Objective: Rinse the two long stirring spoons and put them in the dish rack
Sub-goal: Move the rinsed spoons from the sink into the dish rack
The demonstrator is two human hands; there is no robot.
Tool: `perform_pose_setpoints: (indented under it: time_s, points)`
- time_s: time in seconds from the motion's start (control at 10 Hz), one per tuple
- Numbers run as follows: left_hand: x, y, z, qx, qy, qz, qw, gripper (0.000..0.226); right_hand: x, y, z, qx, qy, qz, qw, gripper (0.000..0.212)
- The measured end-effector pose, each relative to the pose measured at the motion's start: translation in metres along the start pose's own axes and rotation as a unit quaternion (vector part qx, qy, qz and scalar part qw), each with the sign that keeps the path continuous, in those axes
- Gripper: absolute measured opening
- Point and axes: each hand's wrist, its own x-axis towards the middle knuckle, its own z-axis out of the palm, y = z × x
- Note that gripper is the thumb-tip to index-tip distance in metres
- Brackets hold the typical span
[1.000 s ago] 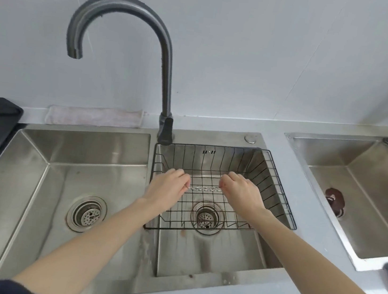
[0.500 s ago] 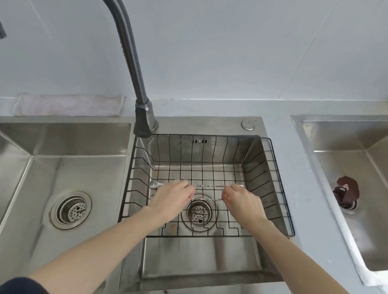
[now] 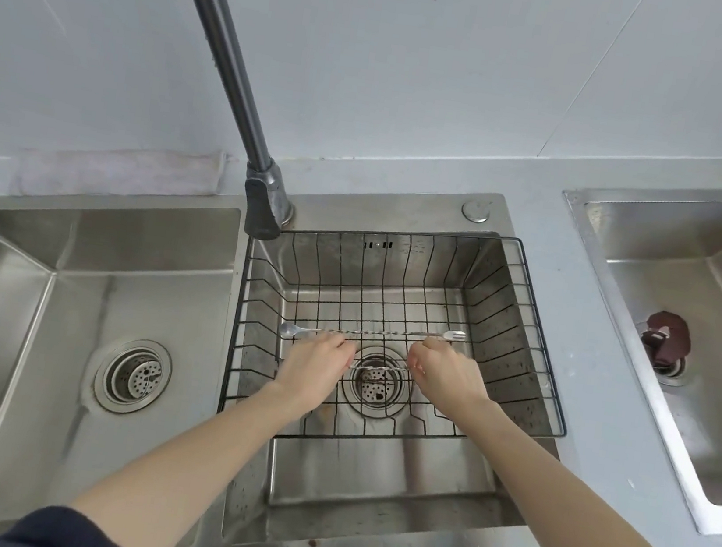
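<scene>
A black wire dish rack [image 3: 509, 329] sits in the right basin of the double sink. One long stirring spoon [image 3: 381, 334] with a twisted shaft lies across the rack floor, bowl at the left and small fork end at the right. A second twisted spoon [image 3: 379, 368] spans the gap between my hands, just above the drain. My left hand [image 3: 315, 366] and my right hand [image 3: 449, 376] are low inside the rack with fingers curled, each closed around one end of this nearer spoon. Its ends are hidden under my hands.
A dark gooseneck faucet [image 3: 238, 73] rises behind the rack, and no water is visible. The left basin [image 3: 84, 305] has a drain strainer. A folded cloth [image 3: 120, 172] lies at the wall. A separate sink [image 3: 699, 409] at the right holds a brown stopper [image 3: 664, 343].
My hands have sunk lower into the rack and my view has come closer. One spoon now lies on the rack floor beyond my fingers, apart from the one I hold.
</scene>
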Motion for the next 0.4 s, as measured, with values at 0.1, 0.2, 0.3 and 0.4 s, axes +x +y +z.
perform_pose_setpoints:
  time_s: [0.1,0.2,0.3,0.4]
  points:
    - [0.0008,0.0009,0.0044,-0.001,-0.006,-0.018,1.0,0.021,0.0008,-0.0009,0.0003,-0.007,0.002,0.004,1.0,0.023]
    - [0.0011,-0.0008,0.0047,-0.009,-0.005,-0.027,1.0,0.021,0.0015,-0.0022,-0.0003,-0.01,0.003,0.005,1.0,0.022]
    - [-0.0011,-0.0039,0.0,-0.012,-0.007,-0.021,1.0,0.02,-0.0002,-0.0056,-0.0061,-0.016,-0.004,0.011,1.0,0.023]
    - [-0.0017,-0.0068,-0.0052,-0.012,0.012,-0.023,1.0,0.02,-0.001,-0.0079,-0.0097,-0.011,0.011,0.013,1.0,0.023]
